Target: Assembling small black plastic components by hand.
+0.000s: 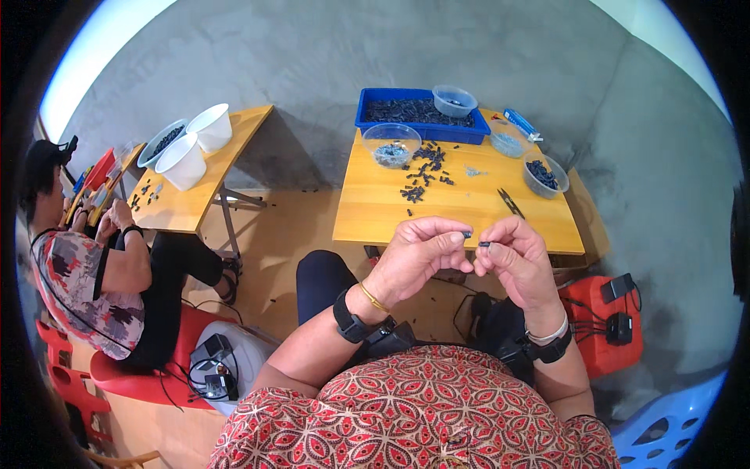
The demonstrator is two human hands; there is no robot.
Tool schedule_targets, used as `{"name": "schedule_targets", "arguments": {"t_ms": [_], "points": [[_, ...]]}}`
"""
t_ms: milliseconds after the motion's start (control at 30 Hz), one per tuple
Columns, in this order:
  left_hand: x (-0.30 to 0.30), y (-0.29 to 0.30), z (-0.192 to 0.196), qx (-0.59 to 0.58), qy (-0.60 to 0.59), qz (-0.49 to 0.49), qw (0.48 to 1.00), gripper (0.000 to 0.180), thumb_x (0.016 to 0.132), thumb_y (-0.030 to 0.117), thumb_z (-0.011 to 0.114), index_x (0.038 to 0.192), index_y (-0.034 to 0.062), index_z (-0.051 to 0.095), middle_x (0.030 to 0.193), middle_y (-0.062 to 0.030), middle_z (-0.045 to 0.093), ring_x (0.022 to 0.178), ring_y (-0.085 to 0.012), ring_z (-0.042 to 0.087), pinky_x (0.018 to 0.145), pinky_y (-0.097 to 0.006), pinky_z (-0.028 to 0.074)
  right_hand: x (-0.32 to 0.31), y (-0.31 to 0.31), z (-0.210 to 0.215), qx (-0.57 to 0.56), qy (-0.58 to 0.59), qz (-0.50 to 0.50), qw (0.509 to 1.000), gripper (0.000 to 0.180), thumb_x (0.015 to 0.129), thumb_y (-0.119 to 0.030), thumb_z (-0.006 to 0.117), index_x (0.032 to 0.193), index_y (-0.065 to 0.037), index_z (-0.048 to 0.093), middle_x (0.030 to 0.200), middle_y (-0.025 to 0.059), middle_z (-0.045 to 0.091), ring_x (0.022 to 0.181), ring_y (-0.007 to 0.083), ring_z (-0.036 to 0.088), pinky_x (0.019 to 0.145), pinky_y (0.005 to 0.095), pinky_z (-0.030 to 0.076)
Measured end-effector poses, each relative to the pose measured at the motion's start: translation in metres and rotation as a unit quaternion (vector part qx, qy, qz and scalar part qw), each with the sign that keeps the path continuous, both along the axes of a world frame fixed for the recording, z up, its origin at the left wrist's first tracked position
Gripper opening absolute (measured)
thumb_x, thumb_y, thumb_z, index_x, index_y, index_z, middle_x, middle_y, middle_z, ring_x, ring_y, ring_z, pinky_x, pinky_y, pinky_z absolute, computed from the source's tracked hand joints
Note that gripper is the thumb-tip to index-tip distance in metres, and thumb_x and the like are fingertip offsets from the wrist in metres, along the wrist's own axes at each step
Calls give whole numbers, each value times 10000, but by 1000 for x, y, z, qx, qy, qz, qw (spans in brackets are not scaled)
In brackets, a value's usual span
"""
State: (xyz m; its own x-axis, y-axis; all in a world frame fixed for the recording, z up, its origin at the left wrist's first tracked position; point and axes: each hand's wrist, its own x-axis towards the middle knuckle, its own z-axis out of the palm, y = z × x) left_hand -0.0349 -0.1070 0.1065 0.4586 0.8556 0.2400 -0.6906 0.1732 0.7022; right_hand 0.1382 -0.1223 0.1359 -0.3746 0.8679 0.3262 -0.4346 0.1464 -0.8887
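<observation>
My left hand (426, 250) pinches a small black part (467, 234) between thumb and fingers, just in front of the table's near edge. Close beside it, my right hand (516, 258) holds another small black part (484, 244) in a pinch. The two parts are a little apart, and their exact kind is too small to make out. Beyond my hands, loose black parts (426, 168) lie scattered on the yellow wooden table (375, 215). Black tweezers (511, 202) rest to the right of them.
A blue tray (361, 117) of black pieces stands at the back. Clear bowls hold small parts: one on the left (392, 134), one at the right edge (544, 186). A co-worker (101, 266) sits at another table (234, 141) on the left. A red stool (582, 340) is right.
</observation>
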Motion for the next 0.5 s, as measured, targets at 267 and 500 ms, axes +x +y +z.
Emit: {"name": "schedule_targets", "arguments": {"t_ms": [267, 500], "points": [[-1, -2, -1, 14, 34, 8, 999, 179, 842, 52, 501, 992, -18, 569, 819, -122, 602, 715, -186, 603, 663, -306, 521, 0, 8, -6, -62, 68, 13, 996, 67, 791, -13, 563, 839, -14, 516, 720, 70, 538, 617, 135, 520, 559, 291, 469], [2, 1, 0, 39, 43, 2, 998, 191, 851, 73, 490, 984, -45, 558, 854, -165, 601, 743, -225, 606, 666, -306, 520, -3, 13, -10, -41, 52, 8, 998, 59, 792, -13, 562, 827, -13, 515, 705, 69, 534, 610, 133, 515, 554, 293, 468]]}}
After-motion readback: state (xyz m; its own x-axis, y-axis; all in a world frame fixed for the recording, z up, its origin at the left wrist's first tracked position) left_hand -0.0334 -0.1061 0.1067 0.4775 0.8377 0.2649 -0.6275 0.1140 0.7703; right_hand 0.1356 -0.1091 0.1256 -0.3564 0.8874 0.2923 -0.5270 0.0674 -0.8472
